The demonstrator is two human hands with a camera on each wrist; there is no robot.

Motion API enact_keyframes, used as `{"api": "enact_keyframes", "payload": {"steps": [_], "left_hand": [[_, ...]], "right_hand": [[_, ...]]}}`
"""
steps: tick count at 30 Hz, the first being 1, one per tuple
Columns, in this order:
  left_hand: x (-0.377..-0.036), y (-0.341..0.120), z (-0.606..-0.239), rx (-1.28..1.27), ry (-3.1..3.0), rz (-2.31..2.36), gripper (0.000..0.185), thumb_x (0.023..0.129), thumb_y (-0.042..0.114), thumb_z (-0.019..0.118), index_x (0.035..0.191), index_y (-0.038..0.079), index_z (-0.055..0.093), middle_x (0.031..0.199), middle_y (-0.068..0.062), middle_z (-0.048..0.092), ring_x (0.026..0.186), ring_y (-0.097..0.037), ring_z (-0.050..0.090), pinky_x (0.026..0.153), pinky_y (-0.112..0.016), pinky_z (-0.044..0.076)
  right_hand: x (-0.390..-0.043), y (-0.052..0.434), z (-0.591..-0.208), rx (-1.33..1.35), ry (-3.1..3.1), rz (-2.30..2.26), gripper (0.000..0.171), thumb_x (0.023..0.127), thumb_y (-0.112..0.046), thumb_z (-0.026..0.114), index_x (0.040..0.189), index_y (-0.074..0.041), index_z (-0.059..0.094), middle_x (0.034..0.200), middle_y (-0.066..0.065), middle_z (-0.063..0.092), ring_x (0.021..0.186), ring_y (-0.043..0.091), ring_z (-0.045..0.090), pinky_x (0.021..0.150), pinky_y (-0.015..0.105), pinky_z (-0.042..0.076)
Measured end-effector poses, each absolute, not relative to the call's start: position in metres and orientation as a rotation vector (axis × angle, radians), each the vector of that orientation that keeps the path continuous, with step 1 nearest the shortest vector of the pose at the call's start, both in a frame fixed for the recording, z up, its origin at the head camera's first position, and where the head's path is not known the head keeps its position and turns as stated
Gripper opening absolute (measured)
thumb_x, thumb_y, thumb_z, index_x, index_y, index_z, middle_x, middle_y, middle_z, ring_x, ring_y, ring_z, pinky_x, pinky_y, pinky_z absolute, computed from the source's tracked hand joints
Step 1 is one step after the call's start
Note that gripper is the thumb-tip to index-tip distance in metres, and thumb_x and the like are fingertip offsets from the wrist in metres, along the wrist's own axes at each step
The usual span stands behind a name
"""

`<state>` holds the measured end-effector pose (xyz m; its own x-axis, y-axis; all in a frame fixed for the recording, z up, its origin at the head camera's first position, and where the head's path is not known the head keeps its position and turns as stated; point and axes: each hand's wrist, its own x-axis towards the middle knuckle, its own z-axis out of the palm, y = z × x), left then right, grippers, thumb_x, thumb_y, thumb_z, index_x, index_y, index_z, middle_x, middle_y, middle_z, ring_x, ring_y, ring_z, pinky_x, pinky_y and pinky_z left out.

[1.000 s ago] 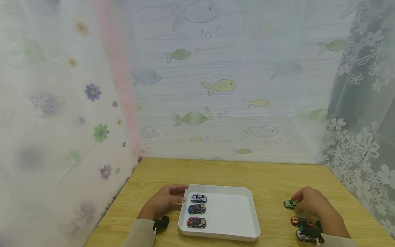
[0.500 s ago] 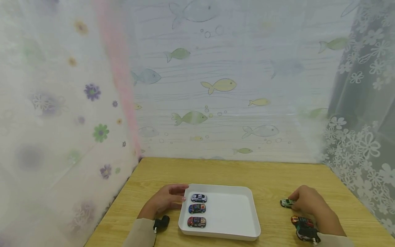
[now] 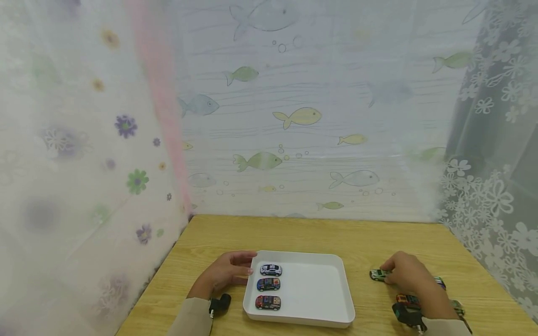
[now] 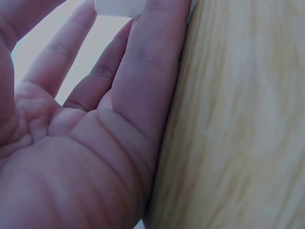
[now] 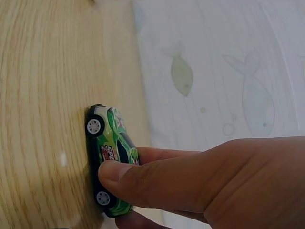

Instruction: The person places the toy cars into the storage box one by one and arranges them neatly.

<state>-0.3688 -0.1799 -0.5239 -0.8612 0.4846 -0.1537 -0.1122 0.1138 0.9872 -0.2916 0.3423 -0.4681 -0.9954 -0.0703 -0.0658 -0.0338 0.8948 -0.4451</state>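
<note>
My right hand [image 3: 403, 276] pinches a small green toy car [image 3: 378, 275] between thumb and fingers, low over the wooden table [image 3: 370, 242], right of the white tray [image 3: 308, 319]. The right wrist view shows the green car [image 5: 110, 160] side-on with the thumb [image 5: 143, 183] across it. Three toy cars stand in a column at the tray's left side: white [image 3: 271, 269], blue [image 3: 268, 283], dark red [image 3: 267, 302]. My left hand [image 3: 233, 272] rests with straight fingers [image 4: 152, 57] against the tray's left wall [image 4: 119, 7].
More toy cars lie on the table by my right wrist: a red one [image 3: 406, 299], one behind the hand [image 3: 439, 282], another [image 3: 458, 306] near the front. Sheer patterned curtains [image 3: 294, 116] close off the back and both sides.
My right hand has moved left with the green car in its pinch, uncovering cars behind it. The left hand and the tray have stayed put.
</note>
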Motion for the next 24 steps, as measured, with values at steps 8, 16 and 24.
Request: {"api": "enact_keyframes", "payload": {"steps": [8,16,24], "left_hand": [[-0.368,-0.180,-0.524,0.353,1.943,1.804,0.059,0.091,0.010,0.079,0.147,0.012,0.058,0.147,-0.017,0.058,0.128,-0.028,0.061,0.096,-0.047,0.061],[-0.367,-0.180,-0.524,0.338,1.958,1.798,0.057,0.091,0.010,0.079,0.145,0.014,0.060,0.147,-0.015,0.058,0.130,-0.028,0.061,0.096,-0.047,0.061],[-0.367,-0.180,-0.523,0.340,1.968,1.788,0.059,0.091,0.012,0.080,0.146,0.014,0.059,0.148,-0.015,0.057,0.130,-0.028,0.061,0.096,-0.046,0.061]], "right_hand": [[-0.293,0.330,-0.470,-0.074,3.001,-0.671,0.029,0.081,-0.010,0.086,0.109,-0.005,0.081,0.108,0.013,0.077,0.098,0.036,0.071,0.079,0.053,0.060],[-0.298,0.321,-0.472,-0.064,3.010,-0.640,0.028,0.082,-0.013,0.085,0.110,-0.009,0.081,0.113,0.012,0.077,0.109,0.041,0.069,0.088,0.059,0.058],[-0.301,0.313,-0.476,-0.065,3.016,-0.634,0.029,0.084,-0.015,0.085,0.112,-0.012,0.081,0.118,0.013,0.076,0.112,0.043,0.067,0.087,0.058,0.058]]}}
